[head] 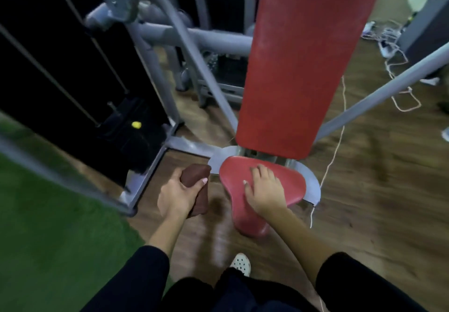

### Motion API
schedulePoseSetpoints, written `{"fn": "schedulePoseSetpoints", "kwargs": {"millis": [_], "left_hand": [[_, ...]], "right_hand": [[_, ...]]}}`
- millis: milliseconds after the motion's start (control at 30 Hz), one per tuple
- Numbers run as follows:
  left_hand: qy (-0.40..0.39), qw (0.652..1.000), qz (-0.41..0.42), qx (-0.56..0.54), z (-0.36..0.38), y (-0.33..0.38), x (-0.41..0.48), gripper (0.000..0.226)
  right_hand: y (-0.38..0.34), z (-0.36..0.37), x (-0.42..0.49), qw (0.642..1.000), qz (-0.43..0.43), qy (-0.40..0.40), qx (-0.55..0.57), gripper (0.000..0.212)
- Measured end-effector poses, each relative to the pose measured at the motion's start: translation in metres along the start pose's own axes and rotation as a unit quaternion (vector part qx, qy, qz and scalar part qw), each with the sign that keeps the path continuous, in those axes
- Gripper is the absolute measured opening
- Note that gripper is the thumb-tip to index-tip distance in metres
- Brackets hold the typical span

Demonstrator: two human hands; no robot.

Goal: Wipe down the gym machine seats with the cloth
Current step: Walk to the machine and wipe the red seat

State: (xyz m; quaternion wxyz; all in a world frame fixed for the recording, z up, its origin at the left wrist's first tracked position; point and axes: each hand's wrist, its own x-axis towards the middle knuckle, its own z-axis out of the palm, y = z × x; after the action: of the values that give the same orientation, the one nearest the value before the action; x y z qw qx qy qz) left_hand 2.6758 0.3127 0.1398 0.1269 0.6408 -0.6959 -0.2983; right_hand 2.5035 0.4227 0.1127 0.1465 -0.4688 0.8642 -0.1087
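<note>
A red padded seat (289, 185) of a grey gym machine sits low in the middle of the view, below a tall red back pad (303, 56). My right hand (263, 187) rests flat on the seat's top with the fingers spread. My left hand (176, 193) grips a folded brown cloth (195, 178) just left of the seat, above the wooden floor and apart from the pad.
Grey frame tubes (194, 37) and a black weight stack with a yellow pin (136, 124) stand at the left. Green turf (48, 226) covers the lower left. White cords (398, 68) lie on the wooden floor at the right. My white shoe (240, 263) is below the seat.
</note>
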Motion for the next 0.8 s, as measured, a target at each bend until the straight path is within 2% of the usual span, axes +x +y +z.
{"fn": "schedulePoseSetpoints", "kwargs": {"millis": [233,333,467,633,700,800], "left_hand": [[-0.097,0.990,0.094,0.041,0.039,0.049,0.057,0.057],[-0.145,0.977,0.146,0.059,0.063,0.071,0.074,0.053],[-0.209,0.948,0.232,0.062,0.097,0.094,0.090,0.046],[-0.264,0.900,0.333,0.098,0.150,0.105,0.107,0.051],[-0.287,0.881,0.356,0.126,0.175,0.103,0.117,0.055],[-0.308,0.856,0.392,0.137,0.209,0.092,0.126,0.051]], "right_hand": [[0.023,0.006,0.014,0.989,0.145,0.038,0.008,0.042],[0.035,0.010,0.015,0.975,0.215,0.052,0.019,0.046],[0.044,0.021,0.015,0.951,0.298,0.069,0.051,0.057],[0.049,0.046,0.021,0.915,0.387,0.088,0.074,0.064],[0.050,0.061,0.026,0.899,0.417,0.101,0.085,0.060],[0.051,0.092,0.032,0.880,0.452,0.111,0.092,0.044]]}}
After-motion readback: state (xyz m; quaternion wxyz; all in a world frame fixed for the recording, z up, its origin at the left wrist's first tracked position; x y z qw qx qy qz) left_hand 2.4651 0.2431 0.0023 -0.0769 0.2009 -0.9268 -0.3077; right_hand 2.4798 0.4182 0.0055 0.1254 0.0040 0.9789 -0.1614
